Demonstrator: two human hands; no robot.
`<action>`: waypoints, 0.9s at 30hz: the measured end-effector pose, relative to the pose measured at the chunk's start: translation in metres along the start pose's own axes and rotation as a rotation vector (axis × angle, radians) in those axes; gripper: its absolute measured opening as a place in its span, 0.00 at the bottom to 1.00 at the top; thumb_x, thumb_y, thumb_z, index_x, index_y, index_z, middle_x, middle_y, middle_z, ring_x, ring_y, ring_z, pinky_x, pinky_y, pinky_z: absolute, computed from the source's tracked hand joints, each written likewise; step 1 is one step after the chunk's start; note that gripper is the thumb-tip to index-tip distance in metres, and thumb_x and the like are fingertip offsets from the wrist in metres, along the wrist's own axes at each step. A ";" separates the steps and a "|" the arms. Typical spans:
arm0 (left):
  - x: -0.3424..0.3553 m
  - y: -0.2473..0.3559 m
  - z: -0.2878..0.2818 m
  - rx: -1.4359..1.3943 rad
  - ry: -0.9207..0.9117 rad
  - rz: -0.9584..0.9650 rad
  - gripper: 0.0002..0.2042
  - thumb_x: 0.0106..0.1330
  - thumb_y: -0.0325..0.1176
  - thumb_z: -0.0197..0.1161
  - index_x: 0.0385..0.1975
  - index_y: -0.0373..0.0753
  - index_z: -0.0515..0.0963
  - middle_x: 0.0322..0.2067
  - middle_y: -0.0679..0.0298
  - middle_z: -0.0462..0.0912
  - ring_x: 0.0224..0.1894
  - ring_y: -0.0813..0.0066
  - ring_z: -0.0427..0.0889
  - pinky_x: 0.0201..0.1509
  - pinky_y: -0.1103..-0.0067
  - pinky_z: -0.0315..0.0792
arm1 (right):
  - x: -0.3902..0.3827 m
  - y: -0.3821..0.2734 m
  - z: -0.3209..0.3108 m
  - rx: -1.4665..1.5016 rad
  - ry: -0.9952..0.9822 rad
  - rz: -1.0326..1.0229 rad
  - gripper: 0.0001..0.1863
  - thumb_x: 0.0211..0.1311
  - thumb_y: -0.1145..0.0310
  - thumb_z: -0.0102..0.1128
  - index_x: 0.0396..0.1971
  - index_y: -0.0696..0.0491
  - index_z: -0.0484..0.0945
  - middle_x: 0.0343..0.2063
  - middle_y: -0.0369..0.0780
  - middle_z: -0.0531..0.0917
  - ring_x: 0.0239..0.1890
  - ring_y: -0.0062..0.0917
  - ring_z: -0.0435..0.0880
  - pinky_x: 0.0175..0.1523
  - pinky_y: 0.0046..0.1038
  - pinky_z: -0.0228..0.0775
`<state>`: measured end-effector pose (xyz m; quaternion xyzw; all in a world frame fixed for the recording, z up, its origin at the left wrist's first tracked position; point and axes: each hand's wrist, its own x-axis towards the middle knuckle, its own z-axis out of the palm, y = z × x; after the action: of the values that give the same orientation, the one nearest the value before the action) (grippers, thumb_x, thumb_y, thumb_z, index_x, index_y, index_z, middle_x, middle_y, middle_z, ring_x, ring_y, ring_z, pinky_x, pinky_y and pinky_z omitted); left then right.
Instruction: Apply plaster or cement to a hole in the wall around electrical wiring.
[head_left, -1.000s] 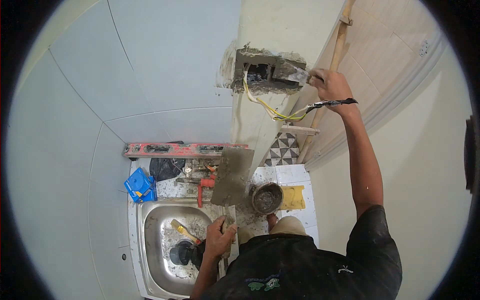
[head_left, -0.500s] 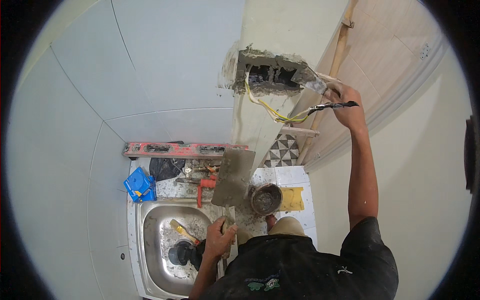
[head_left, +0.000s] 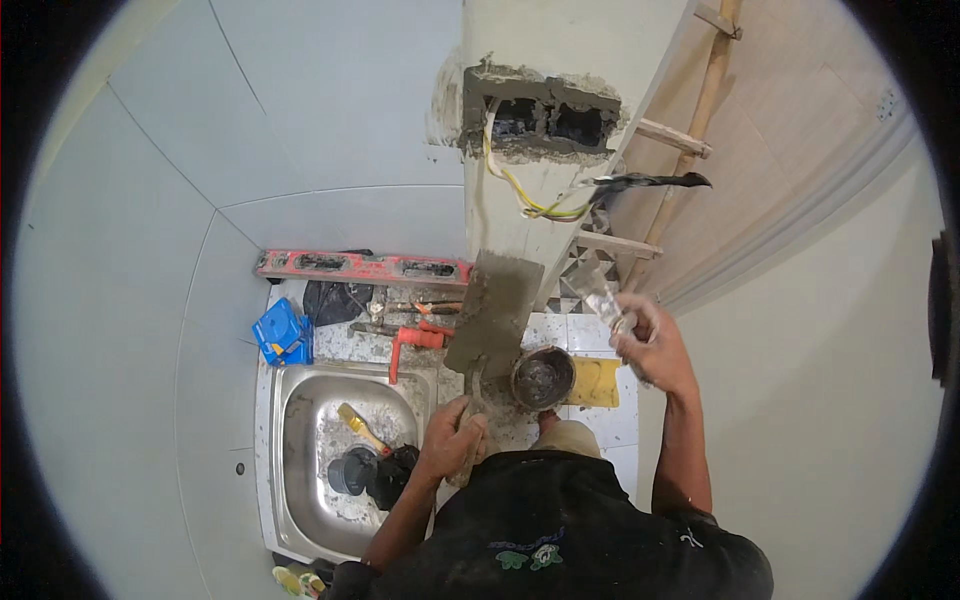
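Note:
My left hand (head_left: pixel 455 440) is closed around the handle of a flat trowel (head_left: pixel 498 310); its wide grey blade is smeared with mortar. In my right hand (head_left: pixel 655 345), a putty knife (head_left: pixel 598 288) is gripped, its blade pointing up and left, apart from the wall. Higher up, a rectangular wall recess (head_left: pixel 545 122) with two dark openings is edged with rough mortar. White and yellow-green wires (head_left: pixel 540 208) hang out of it and run to a black-taped end (head_left: pixel 660 181). Below the trowel's right side stands a small bucket (head_left: pixel 543 379) with grey mix inside.
A red spirit level (head_left: pixel 365 268) lies along the wall. A steel sink (head_left: pixel 292 470) holds a paintbrush (head_left: pixel 363 428) and a black fitting (head_left: pixel 352 470). Near it are an orange-red tool (head_left: pixel 415 342) and a blue packet (head_left: pixel 282 332). A wooden ladder (head_left: pixel 680 190) leans at right; something yellow (head_left: pixel 597 383) lies by the bucket.
My right hand has moved down from the recess's right edge, taking the putty knife away from the wall. The trowel in my left hand has shifted slightly right and up.

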<state>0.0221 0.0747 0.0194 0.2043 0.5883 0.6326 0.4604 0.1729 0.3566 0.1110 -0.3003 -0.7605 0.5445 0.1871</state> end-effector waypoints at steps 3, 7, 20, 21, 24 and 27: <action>0.008 -0.017 0.011 0.205 0.115 0.087 0.15 0.63 0.39 0.61 0.39 0.31 0.74 0.23 0.62 0.77 0.20 0.77 0.75 0.24 0.79 0.70 | -0.009 -0.002 0.007 0.087 -0.154 0.072 0.22 0.57 0.77 0.59 0.54 0.60 0.72 0.23 0.35 0.77 0.22 0.17 0.76 0.29 0.21 0.69; 0.020 -0.004 0.049 0.647 0.361 0.387 0.20 0.61 0.37 0.64 0.45 0.26 0.75 0.30 0.51 0.82 0.30 0.68 0.81 0.34 0.75 0.75 | -0.010 -0.010 0.004 0.201 -0.227 0.082 0.21 0.64 0.73 0.53 0.56 0.64 0.70 0.24 0.38 0.78 0.21 0.19 0.78 0.28 0.22 0.70; 0.059 0.009 0.134 1.188 0.531 0.290 0.23 0.59 0.38 0.66 0.50 0.29 0.74 0.27 0.45 0.78 0.30 0.45 0.80 0.32 0.62 0.75 | 0.010 0.044 -0.023 0.661 -0.422 0.129 0.19 0.68 0.68 0.44 0.52 0.63 0.74 0.24 0.38 0.77 0.15 0.18 0.72 0.18 0.20 0.62; 0.062 0.009 0.134 1.205 0.520 0.278 0.23 0.59 0.38 0.65 0.50 0.29 0.73 0.28 0.45 0.78 0.30 0.45 0.80 0.32 0.61 0.75 | 0.009 0.049 -0.024 0.667 -0.428 0.127 0.19 0.68 0.68 0.44 0.52 0.63 0.74 0.24 0.38 0.77 0.15 0.18 0.72 0.18 0.20 0.62; 0.074 0.010 0.133 1.238 0.528 0.272 0.22 0.58 0.37 0.65 0.49 0.29 0.73 0.29 0.45 0.79 0.30 0.44 0.80 0.33 0.60 0.75 | 0.008 0.059 -0.030 0.668 -0.557 0.127 0.20 0.67 0.66 0.47 0.51 0.64 0.74 0.24 0.37 0.78 0.15 0.17 0.72 0.18 0.19 0.62; 0.085 -0.002 0.121 1.197 0.531 0.370 0.21 0.58 0.36 0.66 0.48 0.29 0.75 0.29 0.45 0.80 0.30 0.47 0.81 0.33 0.62 0.75 | 0.007 0.059 -0.042 0.676 -0.609 0.062 0.20 0.65 0.64 0.47 0.45 0.67 0.73 0.22 0.41 0.78 0.13 0.18 0.72 0.16 0.18 0.63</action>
<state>0.0776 0.2114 0.0204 0.3589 0.8854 0.2951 -0.0081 0.2081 0.4049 0.0694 -0.0712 -0.5511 0.8310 0.0260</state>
